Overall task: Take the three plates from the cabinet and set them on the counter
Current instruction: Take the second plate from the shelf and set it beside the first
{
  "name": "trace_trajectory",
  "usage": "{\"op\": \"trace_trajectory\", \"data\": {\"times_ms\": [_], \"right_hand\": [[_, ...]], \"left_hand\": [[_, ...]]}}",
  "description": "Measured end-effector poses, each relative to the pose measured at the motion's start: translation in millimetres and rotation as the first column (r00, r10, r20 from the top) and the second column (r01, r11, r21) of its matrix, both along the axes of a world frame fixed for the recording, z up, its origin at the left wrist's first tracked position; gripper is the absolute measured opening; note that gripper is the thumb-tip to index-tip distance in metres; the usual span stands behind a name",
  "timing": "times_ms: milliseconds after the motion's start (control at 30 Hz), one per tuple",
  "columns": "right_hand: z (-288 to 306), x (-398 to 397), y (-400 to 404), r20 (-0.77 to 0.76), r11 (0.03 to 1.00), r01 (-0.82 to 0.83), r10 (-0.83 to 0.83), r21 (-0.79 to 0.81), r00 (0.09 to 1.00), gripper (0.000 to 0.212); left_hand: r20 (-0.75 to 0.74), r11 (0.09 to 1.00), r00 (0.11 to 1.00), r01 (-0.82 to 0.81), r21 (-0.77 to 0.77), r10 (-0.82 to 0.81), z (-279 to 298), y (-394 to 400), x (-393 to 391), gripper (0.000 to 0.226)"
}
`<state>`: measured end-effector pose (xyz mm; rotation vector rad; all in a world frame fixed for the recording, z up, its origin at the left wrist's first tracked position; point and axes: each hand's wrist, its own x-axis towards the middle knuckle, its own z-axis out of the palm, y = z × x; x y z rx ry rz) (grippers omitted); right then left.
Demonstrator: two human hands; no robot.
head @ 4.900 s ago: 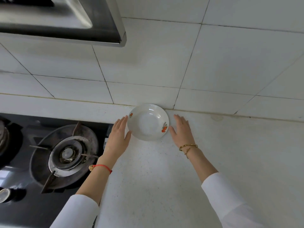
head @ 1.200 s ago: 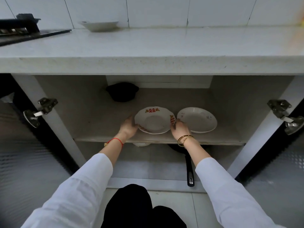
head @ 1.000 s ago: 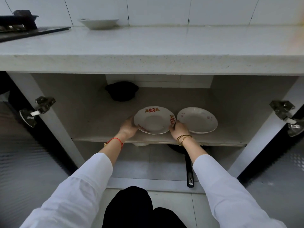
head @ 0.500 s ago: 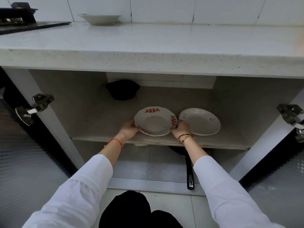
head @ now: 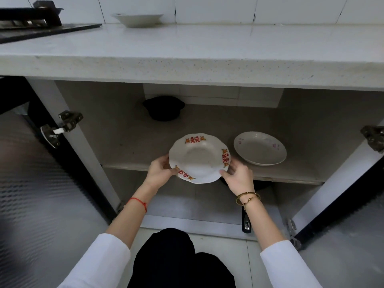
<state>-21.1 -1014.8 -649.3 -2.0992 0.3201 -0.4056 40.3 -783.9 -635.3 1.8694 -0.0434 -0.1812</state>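
Since half a second ago: red-patterned plate (head: 199,157) has come forward, now past the shelf (head: 291,177) edge.
Head view, left grip: left hand (head: 161,172) pinches the plate's left rim.
Head view, right grip: right hand (head: 239,176) cups the right rim, fingers curled beneath.
Other plates: plain plate (head: 260,148) on the shelf; one plate (head: 138,19) on the worktop (head: 207,48).
Advice: keep it level and draw it well clear of the worktop's edge before rising.
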Motion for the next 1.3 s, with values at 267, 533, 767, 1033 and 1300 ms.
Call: {"op": "trace_trajectory", "data": {"times_ms": [267,533,767,1033,1300], "right_hand": [[5.1,-47.9,13.9,0.128,0.994,-0.063,0.051,0.092,0.99,0.063],[4.2,-84.6,27.1,0.17,0.986,-0.098,0.074,0.135,0.983,0.065],[9.4,-97.0,36.1,0.185,0.983,-0.127,0.102,0.131,0.977,0.068],[-0.3,-82.0,49.6,0.143,0.985,-0.119,0.101,0.122,0.985,0.072],[44.0,-81.2,65.1,0.049,0.988,-0.112,0.107,0.107,0.993,0.072]], "left_hand": [[0.107,0.999,0.994,0.009,-0.042,-0.005,1.7,21.3,-45.7,0.06],[0.179,0.995,0.98,-0.079,-0.068,0.09,3.4,39.9,-83.2,0.055],[0.182,0.986,0.974,-0.11,-0.127,0.132,2.8,51.9,-104.0,0.057],[0.167,0.98,0.971,-0.152,-0.128,0.172,-6.0,65.5,-92.7,0.058],[0.1,0.981,0.977,-0.183,-0.067,0.189,37.6,79.7,-88.5,0.061]]}}
